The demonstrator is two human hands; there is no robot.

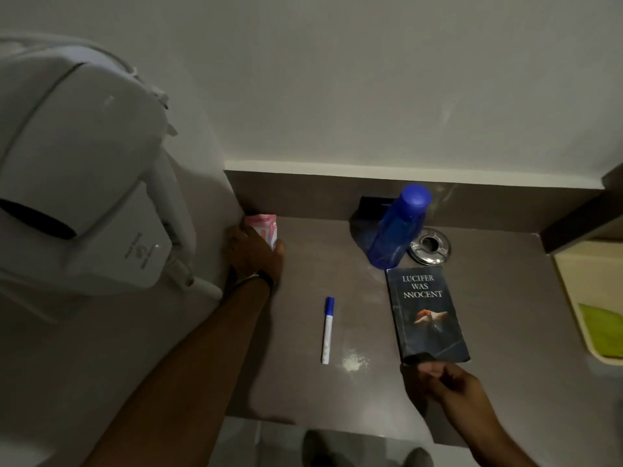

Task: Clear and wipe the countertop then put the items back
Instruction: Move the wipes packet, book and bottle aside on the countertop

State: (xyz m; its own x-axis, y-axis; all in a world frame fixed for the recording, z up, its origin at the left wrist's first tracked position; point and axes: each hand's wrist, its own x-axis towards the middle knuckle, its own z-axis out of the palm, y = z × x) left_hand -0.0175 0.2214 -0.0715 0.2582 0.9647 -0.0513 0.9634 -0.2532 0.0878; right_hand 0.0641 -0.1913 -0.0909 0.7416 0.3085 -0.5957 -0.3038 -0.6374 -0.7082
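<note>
A brown countertop (505,298) carries several items. My left hand (253,254) reaches to the back left corner and closes around a small pink packet (264,225) against the wall. My right hand (438,379) pinches the near edge of a dark paperback book (426,315), which lies flat on the counter. A white marker with a blue cap (328,328) lies between my hands. Beside it is a small patch of white powder (354,362). A blue plastic bottle (397,227) stands at the back, next to a round metal ashtray (431,246).
A white wall-mounted dispenser (84,183) juts out at the left, above my left arm. A dark box (371,205) sits behind the bottle against the backsplash. A cream tray with something green (600,325) lies past the counter's right edge. Shoes show on the floor below.
</note>
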